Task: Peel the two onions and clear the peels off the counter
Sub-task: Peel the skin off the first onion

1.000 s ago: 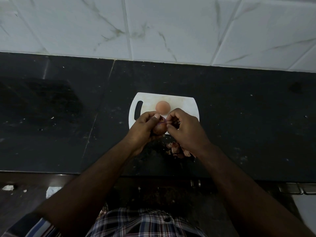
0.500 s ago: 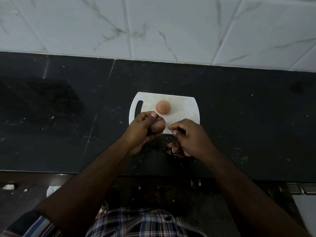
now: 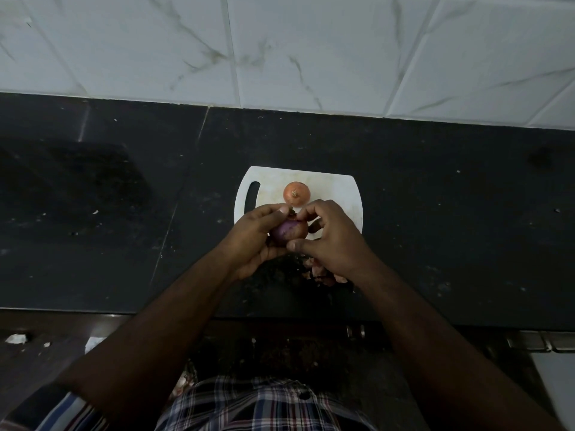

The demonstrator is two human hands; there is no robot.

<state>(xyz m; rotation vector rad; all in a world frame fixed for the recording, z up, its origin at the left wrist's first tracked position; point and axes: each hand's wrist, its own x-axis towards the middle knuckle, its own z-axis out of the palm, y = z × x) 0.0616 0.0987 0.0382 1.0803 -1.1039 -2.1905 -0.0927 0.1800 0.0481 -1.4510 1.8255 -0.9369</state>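
A purple, partly peeled onion point(image 3: 288, 230) is held above the near edge of the white cutting board point(image 3: 336, 188). My left hand point(image 3: 253, 241) grips it from the left and below. My right hand point(image 3: 334, 236) curls round its right side, fingertips at the onion's top and thumb at its lower edge. A second onion point(image 3: 296, 193), still in its orange skin, sits on the board just beyond my hands. Loose peels point(image 3: 323, 272) lie on the black counter under my right wrist, partly hidden.
The black counter point(image 3: 451, 213) stretches to both sides, with a white tiled wall point(image 3: 280, 51) behind it. Its front edge runs just below my forearms. Small white scraps point(image 3: 15, 338) lie on the floor at the lower left.
My right hand dropped away toward the peel pile, then came back up onto the onion. My left hand kept hold of the onion, which now shows more purple flesh.
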